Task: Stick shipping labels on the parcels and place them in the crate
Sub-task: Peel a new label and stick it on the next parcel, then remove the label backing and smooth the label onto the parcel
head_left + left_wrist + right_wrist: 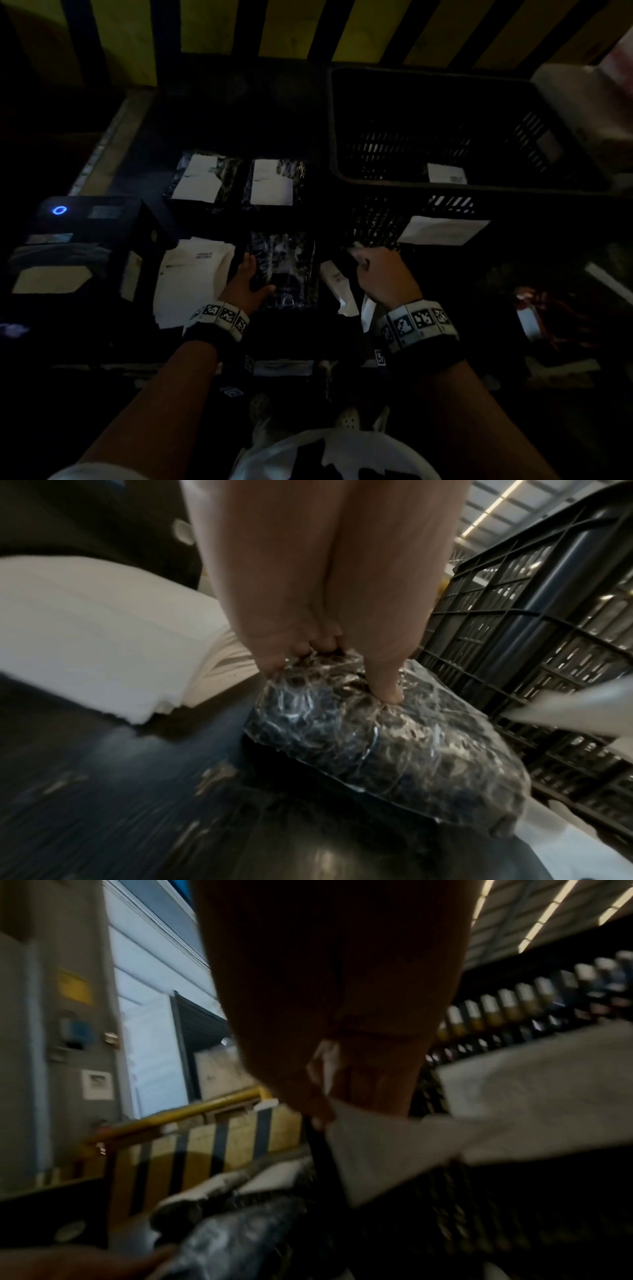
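Note:
A dark parcel (284,270) wrapped in crinkled clear plastic lies flat on the table in front of me, with no label on its top. My left hand (248,277) grips its left edge; in the left wrist view the thumb (387,688) presses on the wrap of the parcel (394,745) and the fingers (308,647) curl under the edge. My right hand (373,270) hovers just right of the parcel and pinches a white label sheet (394,1148). The black slatted crate (445,186) stands at the back right with one labelled parcel (447,173) inside.
Two labelled parcels (202,180) (275,183) lie behind the one I hold. A stack of white label sheets (191,277) lies to its left, beside a black printer (78,240) with a blue light. A white sheet (443,230) shows against the crate's front wall. Paper strips (337,287) lie near my right hand.

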The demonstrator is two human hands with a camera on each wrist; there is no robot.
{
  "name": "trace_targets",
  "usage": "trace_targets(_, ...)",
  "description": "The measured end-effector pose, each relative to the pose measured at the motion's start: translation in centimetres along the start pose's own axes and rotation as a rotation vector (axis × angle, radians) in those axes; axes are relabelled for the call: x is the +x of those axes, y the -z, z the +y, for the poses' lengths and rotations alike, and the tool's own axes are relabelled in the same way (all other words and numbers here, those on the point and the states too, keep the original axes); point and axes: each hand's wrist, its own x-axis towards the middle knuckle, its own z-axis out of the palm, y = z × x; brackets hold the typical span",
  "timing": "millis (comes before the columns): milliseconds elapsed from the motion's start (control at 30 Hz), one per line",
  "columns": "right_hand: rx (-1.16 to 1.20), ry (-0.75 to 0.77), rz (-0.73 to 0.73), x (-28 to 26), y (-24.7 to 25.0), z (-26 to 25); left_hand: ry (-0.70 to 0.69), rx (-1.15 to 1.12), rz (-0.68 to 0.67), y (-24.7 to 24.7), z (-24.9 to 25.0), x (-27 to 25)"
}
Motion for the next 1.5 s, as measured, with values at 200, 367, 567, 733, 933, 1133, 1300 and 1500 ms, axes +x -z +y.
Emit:
trace_targets(200, 0.051, -0.183, 0.080, 0.3, -4.6, 2.9, 0.024, 0.047, 0.028, 0.4, 0.1, -0.8)
trace_targets(367, -0.045, -0.138, 0.048, 1.5, -10.0, 4.4, 0.052, 0.098, 0.001, 0.7, 0.1, -1.1)
trace_targets(567, 0.012, -0.217, -0.119, 2.9, -11.9, 4.5, 0.043, 0.112, 0.021, 0.8, 0.1, -0.9)
trace_targets(733, -0.196, -0.308, -0.129, 2.7, -12.8, 4.0, 0.023, 0.091, 0.010, 0.6, -0.2, -0.8)
trace_targets(933, -0.272, -0.323, -0.094, 2.6, -13.1, 4.2, -0.018, 0.062, -0.034, 0.8, -0.5, -0.8)
trace_targets(1133, -0.266, -0.348, -0.057, 2.2, -12.3, 3.6, -0.047, 0.094, -0.042, 1.1, -0.6, -1.0)
trace_targets(1300, -0.323, -0.376, -0.089, 2.1, -12.0, 3.3, -0.056, 0.098, 0.004, 1.6, -0.4, -1.0)
trace_targets(1500, -0.362, -0.418, -0.116, 1.9, -11.4, 3.4, -0.069, 0.057, -0.017, 2.3, -0.2, -1.0)
